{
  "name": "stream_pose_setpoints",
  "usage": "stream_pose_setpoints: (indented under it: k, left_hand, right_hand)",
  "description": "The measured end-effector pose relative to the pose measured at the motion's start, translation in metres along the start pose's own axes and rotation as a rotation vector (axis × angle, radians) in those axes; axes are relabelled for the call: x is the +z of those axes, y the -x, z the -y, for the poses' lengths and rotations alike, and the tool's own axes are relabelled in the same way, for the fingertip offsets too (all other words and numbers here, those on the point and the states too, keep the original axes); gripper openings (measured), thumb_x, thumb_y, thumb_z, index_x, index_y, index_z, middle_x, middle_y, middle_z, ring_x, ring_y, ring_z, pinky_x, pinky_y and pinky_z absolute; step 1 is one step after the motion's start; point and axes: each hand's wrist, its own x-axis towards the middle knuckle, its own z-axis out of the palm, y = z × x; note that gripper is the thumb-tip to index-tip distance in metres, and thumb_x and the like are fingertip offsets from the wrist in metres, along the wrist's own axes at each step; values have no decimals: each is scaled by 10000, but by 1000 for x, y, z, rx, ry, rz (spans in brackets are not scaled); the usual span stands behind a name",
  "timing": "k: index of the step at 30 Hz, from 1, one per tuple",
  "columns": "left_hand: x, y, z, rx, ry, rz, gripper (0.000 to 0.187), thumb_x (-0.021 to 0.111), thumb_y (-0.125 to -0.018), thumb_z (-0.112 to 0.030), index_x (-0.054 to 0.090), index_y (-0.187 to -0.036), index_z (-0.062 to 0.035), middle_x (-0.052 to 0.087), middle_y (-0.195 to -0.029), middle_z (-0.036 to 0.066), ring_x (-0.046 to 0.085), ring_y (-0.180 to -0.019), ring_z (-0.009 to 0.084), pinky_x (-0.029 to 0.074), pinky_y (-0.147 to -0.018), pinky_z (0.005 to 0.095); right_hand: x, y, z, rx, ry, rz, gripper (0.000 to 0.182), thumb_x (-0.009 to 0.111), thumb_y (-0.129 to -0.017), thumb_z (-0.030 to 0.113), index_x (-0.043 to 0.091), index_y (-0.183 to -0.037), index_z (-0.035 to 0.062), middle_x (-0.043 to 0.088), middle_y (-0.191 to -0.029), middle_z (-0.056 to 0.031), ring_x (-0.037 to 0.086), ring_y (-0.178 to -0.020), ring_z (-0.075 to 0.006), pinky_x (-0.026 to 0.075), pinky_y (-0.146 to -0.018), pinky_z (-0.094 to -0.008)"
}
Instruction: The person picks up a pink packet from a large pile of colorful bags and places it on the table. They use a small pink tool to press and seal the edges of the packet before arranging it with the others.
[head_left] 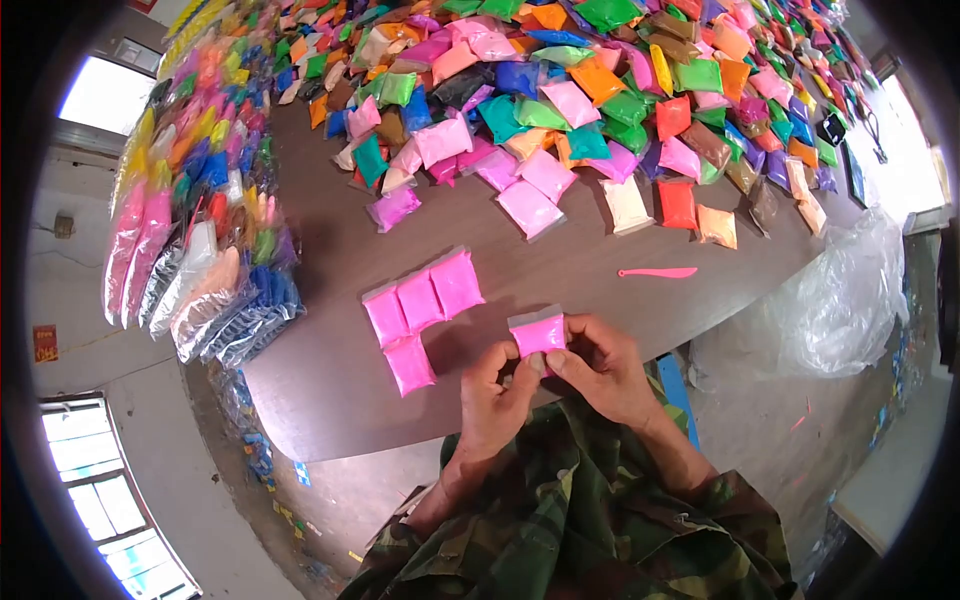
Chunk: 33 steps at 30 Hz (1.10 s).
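Between my two hands is a small clear packet of pink clay-like material [540,334], held up near the table's front edge. My left hand [497,396] pinches its lower left side with thumb and fingers. On the other side, my right hand [606,372] grips the lower right edge, and the thumbs nearly meet at the bottom. Several matching pink packets [421,300] lie flat on the table just left of my hands, edges touching. A pink plastic knife [657,272] rests to the right, apart from both hands.
A large heap of multicoloured packets [560,100] covers the table's far side. Long bundles of bagged packets [200,230] hang over the left edge. Clear plastic sheeting [830,310] bulges at the right. The brown tabletop [330,400] curves along the front.
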Motion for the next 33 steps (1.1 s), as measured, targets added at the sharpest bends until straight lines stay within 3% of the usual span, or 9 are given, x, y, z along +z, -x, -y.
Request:
stream_pose_setpoints:
  k: [8,17,20,23,26,29,33]
  left_hand:
    - [4,2,-7,-88,76,55,170,725,-1001,-130,684,-1038,31,649,-779,-20,558,-736,27,456,-611,228]
    - [-1,0,0,-41,-44,41,149,717,-1002,-124,677,-983,18,597,-690,-50,499,-616,16,386,-515,227]
    - [-5,0,-3,-122,-42,88,158,724,-1003,-138,687,-1010,16,622,-728,-39,528,-655,17,421,-554,220]
    - [-5,2,-4,-151,56,137,173,698,-1014,-121,692,-1084,37,699,-844,21,626,-747,65,525,-668,248]
    - [-4,1,-3,-176,90,47,200,702,-1014,-128,692,-1119,42,708,-864,23,632,-748,70,539,-683,251]
    - [-6,-2,-6,-93,24,49,190,699,-1017,-130,694,-1107,37,706,-872,22,636,-754,71,537,-682,249]
    - [-7,-3,1,-17,-27,12,151,726,-1001,-124,693,-1042,18,655,-788,-30,523,-708,7,416,-601,200]
  right_hand:
    - [-1,2,1,-1,29,-88,216,682,-1016,46,626,-1207,-36,630,-982,6,582,-865,-48,498,-736,-232]
    - [3,-2,6,-2,-38,-40,215,693,-1014,57,629,-1199,-31,637,-988,5,591,-870,-51,506,-735,-233]
    - [-1,-2,3,8,-22,-26,213,694,-1018,71,630,-1194,-29,629,-976,10,582,-866,-49,497,-729,-230]
    - [-3,-1,3,3,31,-50,212,696,-1020,82,635,-1191,-27,618,-962,17,566,-856,-46,483,-720,-227]
    - [-3,0,2,8,83,-63,209,698,-1019,81,643,-1190,-26,612,-954,22,551,-845,-43,472,-709,-225]
    - [-2,-1,-1,-16,90,-44,202,692,-1017,69,650,-1190,-27,614,-956,23,555,-852,-41,478,-713,-225]
    - [2,-1,-1,-5,-33,-17,210,693,-1015,75,661,-1200,-20,661,-1001,-3,600,-880,-62,502,-765,-245]
